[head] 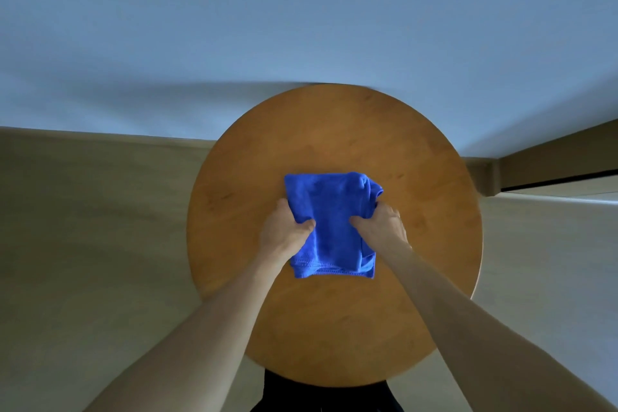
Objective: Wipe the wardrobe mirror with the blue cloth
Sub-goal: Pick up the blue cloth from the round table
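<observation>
cloth on round table, hands at its sides

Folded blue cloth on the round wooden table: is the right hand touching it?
Touching. Head view: the right hand grips the folded blue cloth at its right edge, thumb on the fabric.

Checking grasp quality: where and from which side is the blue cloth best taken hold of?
Its left and right edges, from the near side: the blue cloth lies folded on the round table, and the left hand and right hand pinch there.
</observation>
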Demonstrator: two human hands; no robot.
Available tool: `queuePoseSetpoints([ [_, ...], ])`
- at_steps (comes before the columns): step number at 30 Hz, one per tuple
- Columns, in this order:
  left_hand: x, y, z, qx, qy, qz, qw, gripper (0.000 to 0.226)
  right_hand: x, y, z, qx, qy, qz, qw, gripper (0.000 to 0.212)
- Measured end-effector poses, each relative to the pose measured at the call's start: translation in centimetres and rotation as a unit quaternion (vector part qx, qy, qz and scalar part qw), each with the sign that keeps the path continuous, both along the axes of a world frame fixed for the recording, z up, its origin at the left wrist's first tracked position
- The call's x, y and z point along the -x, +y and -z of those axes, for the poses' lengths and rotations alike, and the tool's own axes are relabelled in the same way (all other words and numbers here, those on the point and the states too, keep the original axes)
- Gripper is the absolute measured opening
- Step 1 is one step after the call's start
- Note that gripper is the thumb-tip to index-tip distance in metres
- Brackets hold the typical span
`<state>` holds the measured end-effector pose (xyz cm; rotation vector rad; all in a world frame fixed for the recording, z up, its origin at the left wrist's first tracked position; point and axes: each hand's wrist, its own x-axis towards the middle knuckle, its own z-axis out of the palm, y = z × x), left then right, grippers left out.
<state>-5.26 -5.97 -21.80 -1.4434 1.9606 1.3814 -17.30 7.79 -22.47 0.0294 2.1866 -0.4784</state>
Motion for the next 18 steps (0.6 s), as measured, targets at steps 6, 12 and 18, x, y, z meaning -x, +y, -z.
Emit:
queuePoseSetpoints([
  [6,-0.8,1.9,-2.8,-0.035,0.054,-0.038,0.997,0.029,-0.3,1.1,-2.5,0.034,-0.034,0.018,0.999,0.041],
  [12,-2.0,3.8,-7.5,-0.029,0.109,-0.108,0.988,0.036,-0.7,2.2,-7.9,0.088,-0.024,0.013,0.996,0.060],
  [18,-5.0,5.4,-12.6,-0.032,0.143,-0.178,0.973,0.039,-1.8,2.1,-13.6,0.133,0.001,-0.029,0.991,0.058],
])
